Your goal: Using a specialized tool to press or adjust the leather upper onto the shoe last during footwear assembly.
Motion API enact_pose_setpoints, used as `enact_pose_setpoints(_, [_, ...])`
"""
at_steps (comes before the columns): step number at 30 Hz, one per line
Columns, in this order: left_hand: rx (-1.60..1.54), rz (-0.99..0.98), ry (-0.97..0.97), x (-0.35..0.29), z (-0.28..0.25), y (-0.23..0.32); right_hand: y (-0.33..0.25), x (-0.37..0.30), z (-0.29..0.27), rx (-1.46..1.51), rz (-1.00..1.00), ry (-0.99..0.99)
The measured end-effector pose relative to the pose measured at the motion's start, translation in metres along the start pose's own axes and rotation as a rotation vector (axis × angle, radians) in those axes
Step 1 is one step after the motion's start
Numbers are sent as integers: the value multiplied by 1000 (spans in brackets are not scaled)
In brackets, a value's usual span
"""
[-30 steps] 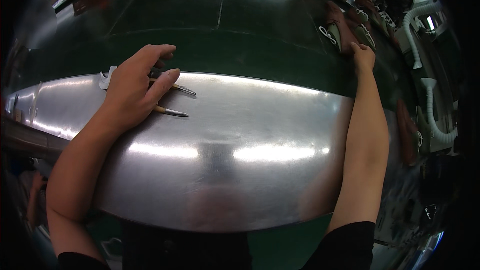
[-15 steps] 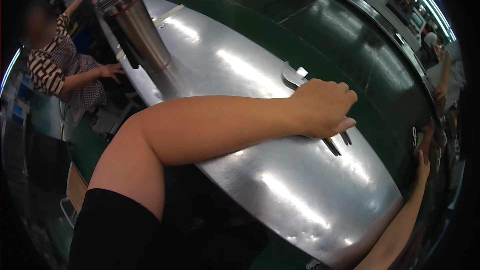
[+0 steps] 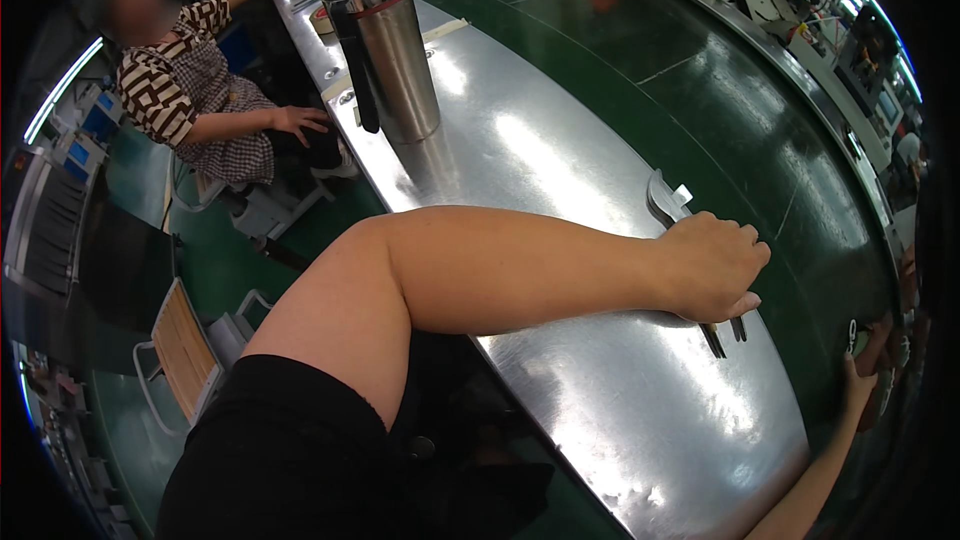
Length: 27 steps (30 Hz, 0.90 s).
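My left forearm reaches across a shiny metal worktop (image 3: 560, 380). At its far edge rests my left hand (image 3: 715, 265), knuckles up and fingers curled down; whatever is inside them is hidden. Under this hand lie slim dark metal prongs (image 3: 714, 340) and a grey rounded piece (image 3: 660, 198), partly covered, with a small white tab (image 3: 682, 195) beside it. Far to the right, my right hand (image 3: 860, 380) is closed on a brown piece (image 3: 876, 345), dim and bent by the rim. A small pale metal link (image 3: 852, 333) shows by its fingertips.
A steel mug (image 3: 400, 70) with a black handle stands on the worktop's left part. A dark green belt (image 3: 600, 60) runs along the far side. At the left sits a person in a checked apron (image 3: 235, 130). A wooden-backed chair (image 3: 185, 350) stands lower left.
The whole view has shifted, so the mug, the worktop and both my hands appear farther right and lower. My left hand stays in the same place over the prongs.
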<state>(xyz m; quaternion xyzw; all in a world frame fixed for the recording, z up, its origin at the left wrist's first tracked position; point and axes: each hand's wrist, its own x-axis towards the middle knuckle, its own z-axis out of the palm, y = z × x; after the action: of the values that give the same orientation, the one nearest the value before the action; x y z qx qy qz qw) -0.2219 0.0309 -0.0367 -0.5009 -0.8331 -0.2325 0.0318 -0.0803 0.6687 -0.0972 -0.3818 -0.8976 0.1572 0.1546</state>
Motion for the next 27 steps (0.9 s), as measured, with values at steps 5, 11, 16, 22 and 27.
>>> enact_pose_setpoints(5, [11, -34, -51, 1, 5, -3, -63, -54, 32, -526, 46, 374])
enact_pose_setpoints(11, [-61, -11, -26, 4, 4, 3, -31, -44, -24, -312, 27, 305])
enact_pose_setpoints(16, [-12, -103, -4, 7, 10, -6, -76, -68, 2, 149, 211, 132])
enact_pose_setpoints(22, [-36, -84, 20, 8, 12, -4, -108, -146, -39, 1420, 422, -207])
enact_pose_setpoints(27, [-45, -144, 6, 6, 9, 1, -182, -223, -36, 1529, 368, -192])
